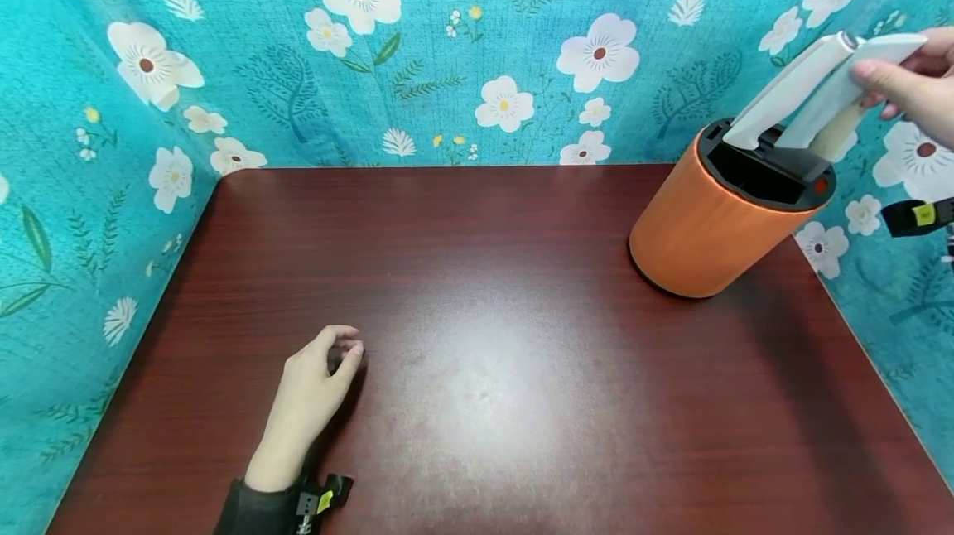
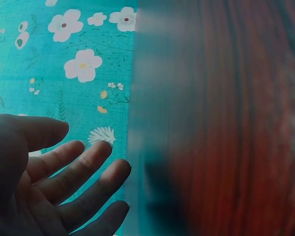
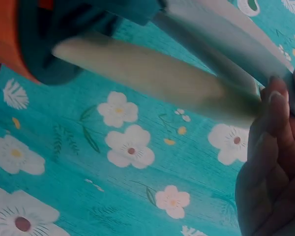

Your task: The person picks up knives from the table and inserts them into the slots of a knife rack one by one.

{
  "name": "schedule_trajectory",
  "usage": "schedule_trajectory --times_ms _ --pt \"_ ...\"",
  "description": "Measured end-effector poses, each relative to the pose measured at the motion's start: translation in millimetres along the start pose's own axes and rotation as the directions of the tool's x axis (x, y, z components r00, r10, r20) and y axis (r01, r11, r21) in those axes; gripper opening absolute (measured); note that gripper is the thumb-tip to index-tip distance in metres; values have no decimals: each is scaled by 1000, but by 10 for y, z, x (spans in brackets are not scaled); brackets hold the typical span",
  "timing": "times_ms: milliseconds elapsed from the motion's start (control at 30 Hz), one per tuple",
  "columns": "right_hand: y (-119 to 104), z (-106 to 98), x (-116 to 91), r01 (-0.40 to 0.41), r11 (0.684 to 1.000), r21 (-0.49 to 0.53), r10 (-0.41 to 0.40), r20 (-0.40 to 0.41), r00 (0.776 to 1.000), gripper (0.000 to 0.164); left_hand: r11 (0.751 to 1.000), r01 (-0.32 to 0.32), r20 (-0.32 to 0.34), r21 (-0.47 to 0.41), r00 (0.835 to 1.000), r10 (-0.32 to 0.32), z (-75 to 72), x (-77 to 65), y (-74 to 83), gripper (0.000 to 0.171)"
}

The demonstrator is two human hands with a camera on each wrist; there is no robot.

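An orange cylindrical knife block point(image 1: 704, 224) with a black slotted top stands at the table's back right corner. Several pale handles slant up out of it: a white one point(image 1: 793, 92) at left, a second white knife handle point(image 1: 838, 96) beside it, and a cream one point(image 3: 152, 81) lower down. My right hand point(image 1: 920, 84) pinches the end of the second white handle between thumb and fingers; any blade is hidden inside the block. Well away from the block, at the table's left front, my left hand point(image 1: 309, 390) holds nothing, its fingers loosely bent.
The dark reddish-brown wooden table point(image 1: 477, 295) carries a bright glare patch near its middle. Turquoise flowered cloth point(image 1: 447, 55) hangs behind and around it. The block is close to the back and right edges.
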State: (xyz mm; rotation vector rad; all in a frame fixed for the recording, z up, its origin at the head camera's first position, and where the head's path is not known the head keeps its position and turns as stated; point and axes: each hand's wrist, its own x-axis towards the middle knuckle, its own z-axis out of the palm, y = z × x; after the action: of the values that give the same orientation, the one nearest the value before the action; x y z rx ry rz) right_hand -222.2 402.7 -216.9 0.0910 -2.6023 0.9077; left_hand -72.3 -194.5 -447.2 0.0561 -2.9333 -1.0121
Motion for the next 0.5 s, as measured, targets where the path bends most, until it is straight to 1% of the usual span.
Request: schedule_trajectory --times_ms 33,100,167,333,500 --pt "-7 18 -12 -1 1000 -4 1 19 1000 31 1000 1 2 0 1000 -1 6 1 4 27" --pt "-18 53 -40 -33 999 -4 33 46 998 31 1000 3 3 -1 1000 -3 15 1 11 27" --pt "-11 87 -56 -49 998 27 48 56 997 30 1000 2 4 -1 1000 -2 22 2 13 27" --pt "31 136 -84 -65 992 111 61 42 997 28 1000 1 7 -1 1000 -1 39 3 7 27" --pt "64 150 -115 -70 990 119 67 31 997 28 1000 2 8 3 1000 -2 55 1 4 27"
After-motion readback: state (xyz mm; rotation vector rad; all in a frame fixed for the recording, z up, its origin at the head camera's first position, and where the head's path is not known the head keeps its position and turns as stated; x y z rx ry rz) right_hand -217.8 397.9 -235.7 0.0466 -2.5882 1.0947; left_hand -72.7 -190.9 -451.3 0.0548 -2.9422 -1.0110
